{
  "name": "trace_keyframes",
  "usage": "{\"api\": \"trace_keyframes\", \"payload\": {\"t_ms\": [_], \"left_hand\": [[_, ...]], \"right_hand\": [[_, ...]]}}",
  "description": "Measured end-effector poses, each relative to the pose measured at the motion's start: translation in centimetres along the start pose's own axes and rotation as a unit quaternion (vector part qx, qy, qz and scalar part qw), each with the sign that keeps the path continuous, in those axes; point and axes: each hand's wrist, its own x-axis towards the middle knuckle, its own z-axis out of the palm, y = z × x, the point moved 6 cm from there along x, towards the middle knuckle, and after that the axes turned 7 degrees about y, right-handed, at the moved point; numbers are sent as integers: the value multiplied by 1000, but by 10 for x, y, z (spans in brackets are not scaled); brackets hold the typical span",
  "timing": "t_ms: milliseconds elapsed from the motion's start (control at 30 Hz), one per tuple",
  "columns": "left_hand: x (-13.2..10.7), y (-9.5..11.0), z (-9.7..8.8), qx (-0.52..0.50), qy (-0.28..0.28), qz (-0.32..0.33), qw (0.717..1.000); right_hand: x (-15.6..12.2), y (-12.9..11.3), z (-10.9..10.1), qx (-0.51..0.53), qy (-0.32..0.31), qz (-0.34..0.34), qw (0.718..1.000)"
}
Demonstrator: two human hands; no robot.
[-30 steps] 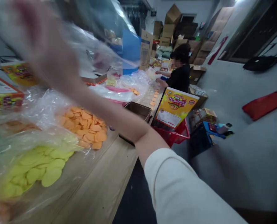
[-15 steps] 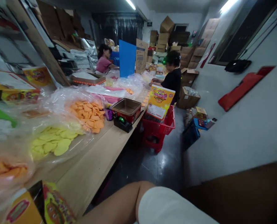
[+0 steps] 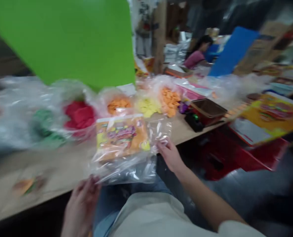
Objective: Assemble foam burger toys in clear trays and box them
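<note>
Since the earlier frame, both hands have come up to a clear plastic bag (image 3: 129, 171) holding an orange-and-yellow printed card (image 3: 121, 138), lettering blurred; left hand (image 3: 81, 205) and right hand (image 3: 169, 154) hold opposite edges, well apart.

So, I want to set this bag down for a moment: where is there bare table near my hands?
Bare wood shows left of the clear plastic bag, toward the front edge, around a small blurred packet; a narrower strip lies beyond your right hand, before the black box. Behind, it's crowded: bags of orange discs and yellow discs sit packed together.
</note>
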Motion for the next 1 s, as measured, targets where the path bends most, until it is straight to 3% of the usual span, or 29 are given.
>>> {"api": "trace_keyframes", "payload": {"t_ms": [100,167,233,300,367,433,567,667,767,867,933,1000], "left_hand": [[-2,-7,2,-124,4,-75,989],[-3,-1,10,-156,-21,-69,985],[-1,8,11,-164,-5,-35,986],[2,11,8,-167,29,-18,985],[3,10,7,-170,43,-24,984],[2,9,9,-176,41,-34,983],[-8,14,16,-183,33,-43,982],[-12,28,13,-170,39,3,985],[-10,48,-3,-166,35,104,980],[-6,64,-17,-114,-43,140,983],[-5,69,-18,4,-148,129,981],[-6,70,-18,163,-252,131,945]], "right_hand": [[-5,33,-22,34,18,105,994],[-12,37,-23,33,-18,127,991],[-17,32,-21,8,-61,129,990],[-17,19,-24,-55,-60,78,994],[-18,0,-28,-152,-37,-27,987],[-23,-13,-21,-251,-51,-115,960],[-35,-11,13,-385,-128,-220,887],[-29,-17,20,-398,-32,-289,870],[-15,-25,18,-388,12,-273,880],[-3,-37,17,-365,28,-210,907],[-1,-54,13,-334,73,-211,916],[-5,-75,8,-284,98,-242,923]]}}
